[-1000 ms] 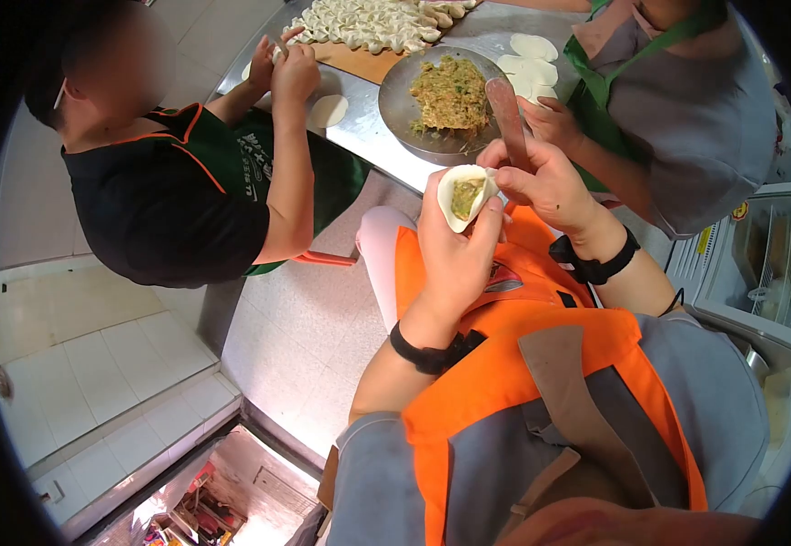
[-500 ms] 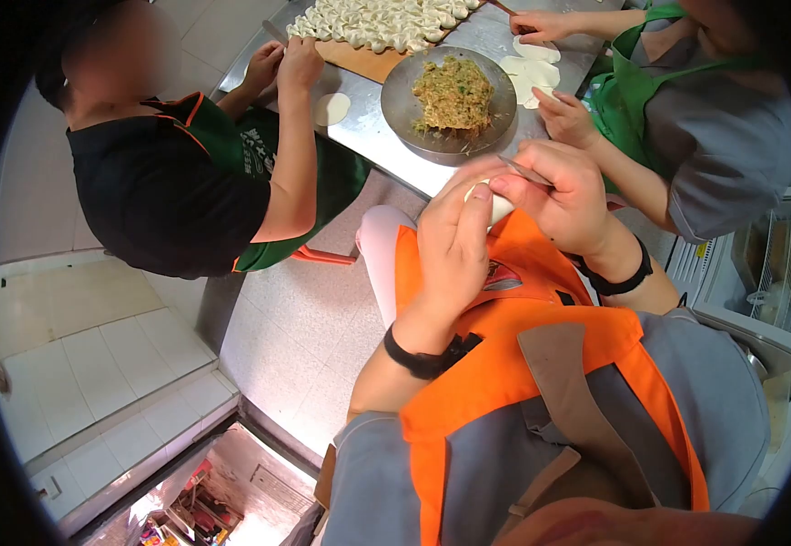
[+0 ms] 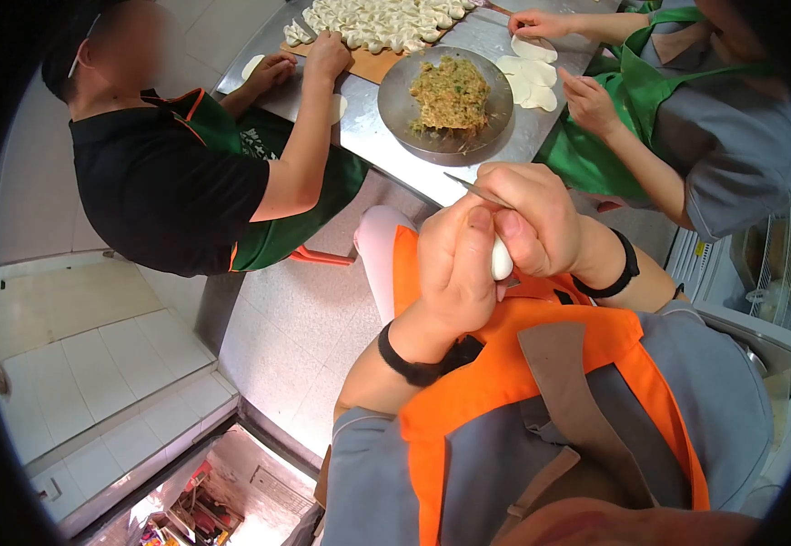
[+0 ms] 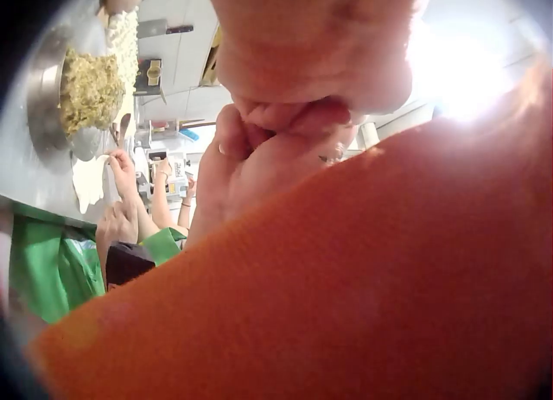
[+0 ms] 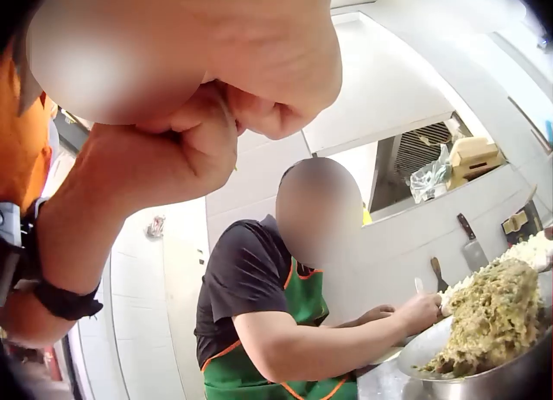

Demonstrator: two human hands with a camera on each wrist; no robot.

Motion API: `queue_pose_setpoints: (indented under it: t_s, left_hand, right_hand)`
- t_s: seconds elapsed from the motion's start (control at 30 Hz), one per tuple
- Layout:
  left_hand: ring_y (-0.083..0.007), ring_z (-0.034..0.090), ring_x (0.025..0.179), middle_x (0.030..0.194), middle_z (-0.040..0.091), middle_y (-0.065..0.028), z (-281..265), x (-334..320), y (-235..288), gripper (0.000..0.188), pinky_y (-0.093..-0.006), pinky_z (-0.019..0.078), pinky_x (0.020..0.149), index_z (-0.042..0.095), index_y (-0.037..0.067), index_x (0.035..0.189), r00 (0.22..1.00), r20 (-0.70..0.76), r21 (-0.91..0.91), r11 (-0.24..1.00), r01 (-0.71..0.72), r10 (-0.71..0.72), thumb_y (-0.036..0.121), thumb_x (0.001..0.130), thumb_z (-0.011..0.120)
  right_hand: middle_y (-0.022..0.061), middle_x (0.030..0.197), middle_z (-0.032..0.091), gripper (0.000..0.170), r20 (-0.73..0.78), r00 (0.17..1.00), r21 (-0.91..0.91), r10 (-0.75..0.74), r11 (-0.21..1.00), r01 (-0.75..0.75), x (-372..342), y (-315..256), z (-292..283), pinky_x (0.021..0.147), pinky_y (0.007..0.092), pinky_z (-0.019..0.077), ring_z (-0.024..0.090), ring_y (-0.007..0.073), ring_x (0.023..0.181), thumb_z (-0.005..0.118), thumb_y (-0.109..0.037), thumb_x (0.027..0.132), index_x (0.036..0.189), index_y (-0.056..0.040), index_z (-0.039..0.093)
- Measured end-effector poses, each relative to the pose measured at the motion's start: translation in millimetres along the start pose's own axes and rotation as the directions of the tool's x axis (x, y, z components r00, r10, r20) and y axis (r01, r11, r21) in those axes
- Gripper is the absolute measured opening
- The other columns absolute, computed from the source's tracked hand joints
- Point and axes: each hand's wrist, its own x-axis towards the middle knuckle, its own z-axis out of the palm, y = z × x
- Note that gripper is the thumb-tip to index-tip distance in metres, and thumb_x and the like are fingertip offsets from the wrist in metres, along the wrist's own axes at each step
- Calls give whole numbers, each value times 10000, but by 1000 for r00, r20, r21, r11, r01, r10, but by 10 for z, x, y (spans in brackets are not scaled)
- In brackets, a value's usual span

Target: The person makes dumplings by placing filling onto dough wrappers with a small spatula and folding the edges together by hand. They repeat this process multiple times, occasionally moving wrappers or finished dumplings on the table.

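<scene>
A folded white dumpling (image 3: 502, 261) is squeezed between my two hands, just in front of the orange apron, with only a small smooth part of it showing. My left hand (image 3: 454, 264) grips it from one side, the thumb along its top edge. From the other side my right hand (image 3: 541, 223) presses in with thumb and curled fingers. A flat spatula (image 3: 475, 188) also sits in the right hand, its thin blade pointing left past the knuckles. In both wrist views the hands hide the dumpling.
Beyond my hands, a metal bowl (image 3: 395, 105) of chopped green filling (image 3: 450, 91) stands on the steel table (image 3: 359, 136). Round wrappers (image 3: 527, 82) lie right of it. Behind, rows of dumplings (image 3: 377, 23) cover a board (image 3: 372, 65). People in green aprons work at left and right.
The wrapper was cupped with its filling showing; now it is folded closed between both hands. The spatula has tipped from upright to pointing left. The left person's hand has moved to the dumpling board.
</scene>
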Motion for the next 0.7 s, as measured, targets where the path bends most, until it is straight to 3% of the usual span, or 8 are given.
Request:
queue_pose_setpoints:
  t_s: [0.1,0.23,0.33,0.4,0.5,0.53,0.6,0.7]
  left_hand:
    - [-98,532,475,595,530,-16,-21,4,-61,351,-234,407,451,568,-32,991,996,-8,106,991,-84,85,218,1038,327]
    - [-115,542,487,657,563,-40,84,113,-12,408,-236,436,481,495,-39,1247,992,-122,-213,976,-42,16,257,1047,298]
    - [-143,552,519,849,612,-124,-14,112,-17,478,-249,478,486,461,-52,1295,988,-148,20,998,53,-50,311,1016,324]
    - [-128,576,601,900,610,-108,-44,100,12,458,-235,493,549,396,-41,1352,996,-65,128,990,66,-59,272,1016,400]
    - [-104,576,666,898,607,-88,-82,109,-134,382,-219,480,581,385,-33,1322,998,-20,266,962,-57,65,144,997,477]
    - [-96,575,688,895,605,-78,-83,124,-142,333,-218,472,588,399,-28,1282,991,-33,337,935,-111,129,83,984,501]
    - [-94,570,674,876,601,-73,-63,97,-66,259,-217,467,579,423,-21,1215,990,-139,189,980,57,-31,67,986,506]
    - [-81,544,593,761,573,-67,-112,112,-170,98,-214,434,527,438,7,1056,981,-195,118,992,36,-12,87,1014,476]
  right_hand:
    - [172,732,538,203,-46,999,-11,15,1000,-16,-11,27,46,562,432,440,550,384,645,515,-202,901,869,-3,534]
    - [145,762,581,181,-28,953,268,302,921,-284,-9,-45,-72,545,374,455,596,290,618,515,-159,936,911,17,545]
    - [113,790,615,131,105,909,511,403,763,-397,66,-172,-93,528,306,464,622,189,582,516,-95,960,930,26,556]
    - [87,757,619,93,35,957,269,287,920,-286,83,-157,-109,524,271,466,618,128,560,519,-44,962,928,13,584]
    - [82,731,625,104,-38,983,-33,177,983,-179,86,-81,-186,588,273,474,612,124,647,539,-67,965,940,6,608]
    - [82,737,628,105,-73,969,7,237,972,-237,87,-82,-190,600,271,474,606,125,659,545,-73,964,939,7,609]
    - [82,750,635,110,-136,925,91,355,934,-345,104,-86,-200,624,267,474,595,126,682,558,-85,961,937,8,610]
    - [54,754,628,101,-81,916,171,393,911,-376,128,-18,-181,636,254,476,584,103,689,579,-78,949,962,16,614]
